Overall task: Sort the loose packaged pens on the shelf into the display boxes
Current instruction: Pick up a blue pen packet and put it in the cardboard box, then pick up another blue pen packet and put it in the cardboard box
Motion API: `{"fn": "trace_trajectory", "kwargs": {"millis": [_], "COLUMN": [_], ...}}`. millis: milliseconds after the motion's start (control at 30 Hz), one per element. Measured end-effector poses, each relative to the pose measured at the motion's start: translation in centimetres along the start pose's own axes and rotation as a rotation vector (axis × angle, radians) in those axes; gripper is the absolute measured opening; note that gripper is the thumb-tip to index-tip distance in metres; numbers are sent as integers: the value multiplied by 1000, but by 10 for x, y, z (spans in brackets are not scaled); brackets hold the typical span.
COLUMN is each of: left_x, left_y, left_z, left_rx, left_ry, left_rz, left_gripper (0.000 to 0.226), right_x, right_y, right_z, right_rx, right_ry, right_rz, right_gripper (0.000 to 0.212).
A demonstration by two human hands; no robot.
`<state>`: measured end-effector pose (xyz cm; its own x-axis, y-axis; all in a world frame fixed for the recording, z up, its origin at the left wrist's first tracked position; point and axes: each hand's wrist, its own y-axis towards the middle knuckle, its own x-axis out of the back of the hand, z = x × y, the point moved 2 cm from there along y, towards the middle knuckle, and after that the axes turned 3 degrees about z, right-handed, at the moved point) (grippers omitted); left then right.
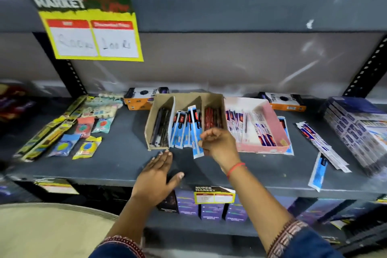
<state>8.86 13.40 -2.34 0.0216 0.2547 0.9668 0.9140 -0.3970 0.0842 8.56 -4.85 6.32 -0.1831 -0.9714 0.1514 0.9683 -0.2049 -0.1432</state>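
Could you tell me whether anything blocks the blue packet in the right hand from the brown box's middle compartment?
Nothing visible does. The right hand holds the blue packaged pen at the open front of the brown cardboard display box, whose middle compartment already holds similar packets.

Matt grey metal shelf (117, 165), brown cardboard display box (156, 115), glossy plastic pen packets (195, 132).

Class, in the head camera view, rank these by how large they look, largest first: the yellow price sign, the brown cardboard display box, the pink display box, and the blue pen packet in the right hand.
1. Yellow price sign, though it hangs nearer the camera.
2-3. Brown cardboard display box and pink display box: too alike to rank.
4. Blue pen packet, held in the right hand.
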Motion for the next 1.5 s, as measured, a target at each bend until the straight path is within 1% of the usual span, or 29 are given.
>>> {"fn": "trace_trajectory", "kwargs": {"millis": [100,167,200,300,367,600,700,800,867,933,1000,1067,1133,1200,1233,1333,1400,1467,1500], "left_x": [3,3,3,4,6,7,7,7,7,5,1,-6,-18,-26,-29,-38,-44,-47,-47], "left_y": [0,-1,-1,0,1,0,0,0,0,1,2,5,10,15,17,24,27,30,30], "left_z": [10,10,10,9,8,8,7,6,2,-5,-12,-28,-47,-73,-86,-121,-136,-142,-142], "left_rx": [11,10,14,21,20,14,33,38,35,46,89,130,120,93,85,53,37,36,40], "left_ry": [-42,-38,-37,-31,-29,-8,-41,-33,-20,14,17,10,6,-3,-8,-23,-10,14,20], "left_rz": [-33,-70,-87,-110,-106,-75,-53,-61,-76,-97,-106,-79,-64,-59,-55,-51,-33,-27,-32], "left_gripper": [66,63,61,57,58,62,62,57,54,53,60,67,65,65,65,68,69,69,69], "right_x": [-26,-39,-47,-65,-70,-74,-71,-63,-50,-27,2,39,81,125,145,195,216,229,234], "right_y": [24,33,38,47,52,66,59,48,37,26,17,10,4,0,-1,-12,-22,-25,-23], "right_z": [7,14,17,22,22,12,14,22,26,26,22,13,3,-8,-16,-45,-66,-77,-80], "right_rx": [27,82,101,108,90,12,74,184,269,330,362,365,299,151,63,-223,-370,-445,-449], "right_ry": [-282,-508,-608,-824,-917,-1041,-1100,-1087,-1023,-894,-839,-867,-894,-887,-909,-1013,-1015,-972,-915], "right_rz": [-59,-72,-69,-47,-45,-30,-35,-61,-134,-279,-433,-547,-641,-701,-698,-581,-495,-430,-423], "right_gripper": [33,27,28,31,33,32,31,29,28,30,29,28,29,31,31,33,37,44,45]}}
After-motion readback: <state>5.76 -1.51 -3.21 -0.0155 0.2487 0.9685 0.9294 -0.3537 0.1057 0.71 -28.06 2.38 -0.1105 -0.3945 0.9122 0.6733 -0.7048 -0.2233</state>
